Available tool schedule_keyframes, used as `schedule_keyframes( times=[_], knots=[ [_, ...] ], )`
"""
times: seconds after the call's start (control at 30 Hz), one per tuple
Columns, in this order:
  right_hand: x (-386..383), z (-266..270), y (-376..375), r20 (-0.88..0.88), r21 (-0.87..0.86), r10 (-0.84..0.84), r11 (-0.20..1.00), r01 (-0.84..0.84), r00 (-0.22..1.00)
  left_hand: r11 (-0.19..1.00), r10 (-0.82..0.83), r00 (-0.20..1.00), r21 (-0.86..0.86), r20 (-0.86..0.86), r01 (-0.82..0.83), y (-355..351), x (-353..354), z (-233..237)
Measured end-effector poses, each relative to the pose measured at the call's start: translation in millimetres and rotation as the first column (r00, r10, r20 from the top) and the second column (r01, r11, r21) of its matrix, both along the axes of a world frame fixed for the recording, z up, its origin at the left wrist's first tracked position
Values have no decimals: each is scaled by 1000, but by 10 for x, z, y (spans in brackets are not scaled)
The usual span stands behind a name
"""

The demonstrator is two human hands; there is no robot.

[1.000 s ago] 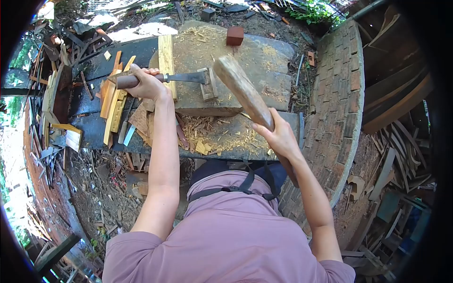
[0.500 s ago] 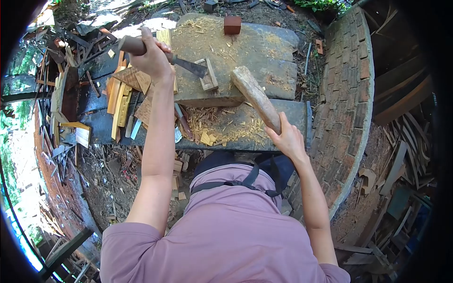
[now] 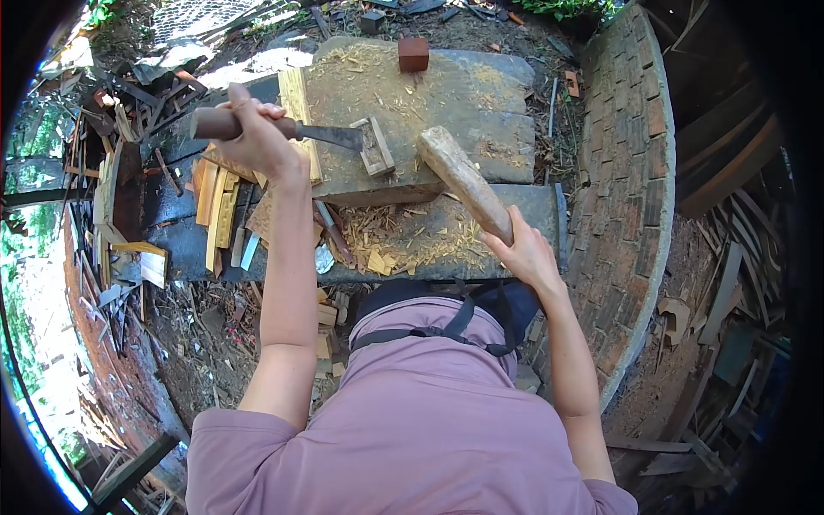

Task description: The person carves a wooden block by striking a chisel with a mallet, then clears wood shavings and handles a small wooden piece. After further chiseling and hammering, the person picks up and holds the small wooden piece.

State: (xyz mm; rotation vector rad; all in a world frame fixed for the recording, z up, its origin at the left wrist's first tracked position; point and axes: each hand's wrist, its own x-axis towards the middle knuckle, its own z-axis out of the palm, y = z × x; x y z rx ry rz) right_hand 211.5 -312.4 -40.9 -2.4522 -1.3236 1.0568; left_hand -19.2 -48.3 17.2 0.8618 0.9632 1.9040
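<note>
My left hand (image 3: 256, 136) is closed round the wooden handle of a chisel (image 3: 333, 136). The chisel lies nearly level, its blade pointing right, with the tip at the left side of a small hollowed wooden block (image 3: 374, 148); whether it touches cannot be told. The block rests on a thick wooden slab (image 3: 412, 112) strewn with shavings. In my right hand (image 3: 525, 251) is a rough wooden mallet (image 3: 463, 180), gripped at its lower end. It slants up and left, its thick end over the slab to the right of the block, apart from the chisel.
A reddish-brown block (image 3: 413, 54) sits on the slab's far edge. Wood strips (image 3: 217, 206) and another handled tool (image 3: 334, 232) lie left on the bench. Shavings (image 3: 429, 236) cover its near part. A curved brick wall (image 3: 622, 197) stands on the right, scrap wood (image 3: 730, 292) beyond it.
My left hand has moved left and slightly down, and the chisel is flatter, its tip drawn back from inside the hollow block to its left side. The mallet has hardly moved.
</note>
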Motion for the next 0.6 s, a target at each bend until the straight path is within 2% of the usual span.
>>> schedule_keyframes(
  times=[0.03,0.1,0.3,0.43,0.53,0.6],
  knots=[
    [-6,20,5,2,-6,1,1000,-1,1000,1000,4,1000,1,2,-4,2,-63,-26],
    [-14,22,13,4,-13,5,1000,-5,1000,998,-28,986,61,165,18,-13,-157,-64],
    [-6,49,26,10,-25,18,1000,-18,1000,994,-105,994,8,41,105,-162,-172,-238],
    [-36,35,20,43,-36,28,999,-27,999,990,-123,992,69,6,122,-328,-88,-360],
    [-49,13,-1,63,-31,32,999,-30,997,966,-71,988,237,-135,102,-429,-29,-404],
    [-66,8,-2,61,-22,35,999,-34,997,963,-96,981,235,-167,134,-463,-33,-465]
  ],
)
